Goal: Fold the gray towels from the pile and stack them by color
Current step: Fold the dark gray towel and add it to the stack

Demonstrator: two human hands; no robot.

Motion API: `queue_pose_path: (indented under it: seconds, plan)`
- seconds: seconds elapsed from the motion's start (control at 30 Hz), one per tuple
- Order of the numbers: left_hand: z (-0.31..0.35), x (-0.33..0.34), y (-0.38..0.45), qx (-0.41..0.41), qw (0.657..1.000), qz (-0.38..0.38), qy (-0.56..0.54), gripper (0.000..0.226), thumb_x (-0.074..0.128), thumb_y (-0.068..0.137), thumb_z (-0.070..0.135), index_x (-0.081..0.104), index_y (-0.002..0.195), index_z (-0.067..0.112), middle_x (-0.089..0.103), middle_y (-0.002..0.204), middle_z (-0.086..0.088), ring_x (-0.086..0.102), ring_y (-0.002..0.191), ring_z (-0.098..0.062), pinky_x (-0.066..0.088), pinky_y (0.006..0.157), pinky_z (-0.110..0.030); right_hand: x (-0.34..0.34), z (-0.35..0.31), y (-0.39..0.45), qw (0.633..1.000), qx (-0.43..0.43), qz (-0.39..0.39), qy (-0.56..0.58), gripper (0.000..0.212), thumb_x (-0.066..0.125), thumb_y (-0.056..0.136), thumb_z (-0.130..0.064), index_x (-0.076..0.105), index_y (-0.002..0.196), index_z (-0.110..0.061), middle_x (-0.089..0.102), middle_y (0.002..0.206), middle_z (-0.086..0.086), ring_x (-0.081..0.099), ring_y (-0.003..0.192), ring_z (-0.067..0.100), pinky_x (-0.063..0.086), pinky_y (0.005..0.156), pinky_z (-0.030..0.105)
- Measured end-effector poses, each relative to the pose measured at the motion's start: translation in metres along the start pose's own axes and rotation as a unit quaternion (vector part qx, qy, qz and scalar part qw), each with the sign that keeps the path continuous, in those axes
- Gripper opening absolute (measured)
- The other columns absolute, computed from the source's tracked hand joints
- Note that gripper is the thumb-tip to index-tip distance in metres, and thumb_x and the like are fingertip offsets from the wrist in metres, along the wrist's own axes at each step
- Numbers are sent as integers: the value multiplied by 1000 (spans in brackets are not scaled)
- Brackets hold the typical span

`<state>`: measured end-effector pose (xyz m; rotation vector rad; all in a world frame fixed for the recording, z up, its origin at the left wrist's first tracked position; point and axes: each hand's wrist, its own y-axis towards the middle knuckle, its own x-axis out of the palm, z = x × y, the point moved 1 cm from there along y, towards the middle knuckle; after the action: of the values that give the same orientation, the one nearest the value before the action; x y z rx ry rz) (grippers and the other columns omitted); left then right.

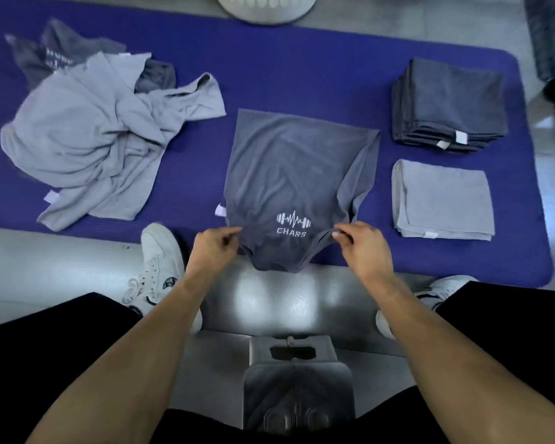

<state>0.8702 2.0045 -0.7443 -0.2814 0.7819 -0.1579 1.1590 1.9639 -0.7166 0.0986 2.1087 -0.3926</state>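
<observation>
The person holds a dark gray towel over the blue mat. The left hand and the right hand each pinch a near corner, well apart from each other. The far part of the towel lies flat on the mat. A pile of towels lies on the left. On the right stand a dark stack and a light gray stack.

A gym: blue exercise mat, towels with a dumbbell logo.
</observation>
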Motion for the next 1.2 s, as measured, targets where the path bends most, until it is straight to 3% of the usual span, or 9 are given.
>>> queue_pose_path:
  seconds: [0.07, 0.3, 0.43, 0.5, 0.6, 0.73, 0.9, 1.0, 1.2]
  plan:
    - [8, -6, 4, 29, 997, -40, 52, 36, 62, 87, 1, 72, 118, 16, 77, 92, -5, 69, 81, -10, 52, 90, -23, -13, 8, -4, 1000, -23, 7, 4, 21, 62, 96, -28, 75, 107, -15, 58, 94, 4, 60, 88, 25, 50, 71, 36]
    - [47, -43, 6, 170, 980, -28, 102, 13, 75, 85, 11, 79, 96, 14, 71, 97, -2, 65, 89, -21, 50, 87, -32, -54, 12, -7, 984, -77, 73, 143, 18, 67, 93, -17, 76, 99, -4, 65, 107, 6, 61, 99, 22, 49, 89, 32]
    - [77, -73, 4, 208, 975, -10, 79, 10, 75, 86, 16, 77, 84, 26, 61, 98, 19, 59, 101, -9, 40, 92, -21, -90, -5, -11, 975, -46, 74, 206, 17, 61, 97, -19, 74, 94, -10, 71, 84, 14, 63, 66, 19, 53, 72, 32]
    - [97, -89, -2, 213, 973, -21, 82, 29, 72, 88, 16, 66, 75, 42, 66, 78, 29, 62, 86, 3, 42, 82, -14, -108, -14, -12, 970, -48, 101, 214, 16, 58, 99, -19, 71, 92, -13, 71, 82, 8, 61, 61, 16, 51, 68, 26]
    - [133, -111, -16, 210, 976, -30, 48, 26, 67, 91, 13, 64, 75, 33, 68, 61, 8, 61, 52, -4, 48, 62, -25, -141, -36, -16, 958, -73, 171, 217, 14, 59, 98, -19, 71, 91, -15, 67, 81, -9, 60, 74, 6, 46, 75, 19]
    - [178, -141, -32, 180, 958, 126, -182, 8, 56, 97, 9, 62, 92, 8, 59, 48, -2, 55, 37, -9, 49, 44, -22, -189, -69, -27, 905, -106, 321, 260, 15, 58, 99, -22, 71, 95, -15, 65, 84, -10, 56, 77, 0, 39, 72, 4]
    - [200, -149, -24, 135, 969, 117, -172, 13, 50, 102, 14, 58, 100, 4, 65, 66, -16, 65, 45, -13, 55, 46, -26, -219, -77, -15, 945, -69, 275, 164, 26, 54, 100, -28, 71, 89, -11, 68, 76, 0, 65, 79, 23, 44, 77, 28]
    - [219, -154, -7, 120, 959, 159, -200, 16, 50, 102, 18, 57, 98, 4, 69, 79, -17, 70, 56, -19, 56, 50, -27, -230, -80, -6, 937, -50, 279, 206, 28, 52, 102, -28, 67, 84, -12, 67, 64, 0, 67, 64, 11, 52, 78, 31]
    - [269, -167, 53, 128, 974, 151, -114, 14, 51, 101, 21, 56, 90, 14, 68, 86, -9, 68, 79, -23, 54, 80, -37, -251, -94, 49, 941, 13, 201, 270, 26, 50, 102, -22, 57, 78, -14, 67, 78, 5, 71, 78, 25, 59, 80, 48]
